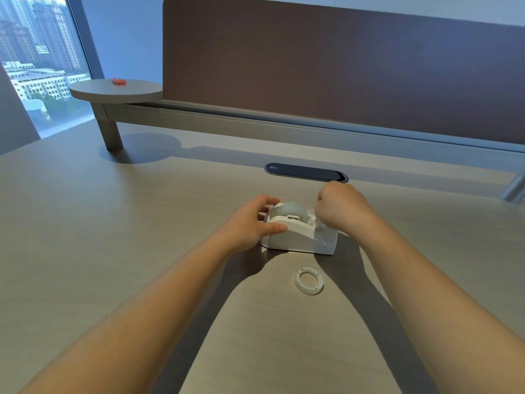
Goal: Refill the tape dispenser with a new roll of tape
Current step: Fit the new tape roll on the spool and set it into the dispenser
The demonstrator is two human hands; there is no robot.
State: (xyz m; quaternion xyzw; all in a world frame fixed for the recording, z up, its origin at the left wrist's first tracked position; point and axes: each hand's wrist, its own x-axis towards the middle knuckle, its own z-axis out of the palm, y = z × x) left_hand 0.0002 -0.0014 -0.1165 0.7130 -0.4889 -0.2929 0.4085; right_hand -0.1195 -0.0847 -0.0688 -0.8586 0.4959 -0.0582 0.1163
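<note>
Loosely, left hand [252, 220] fingers grip the tape dispenser [301, 237]; right hand [341, 207] fisted.

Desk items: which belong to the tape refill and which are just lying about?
In the job:
- white tape dispenser, steadied by left hand
- clear tape roll seated in it
- right hand at the cutter end
- empty white core ring

Lying about:
- small red object on round shelf
- dark cable cover

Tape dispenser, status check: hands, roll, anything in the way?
Left hand steadies tape dispenser. Right hand closed at cutter end, apparently pulling tape. New tape roll seated. Empty core ring lies nearer, clear.
</note>
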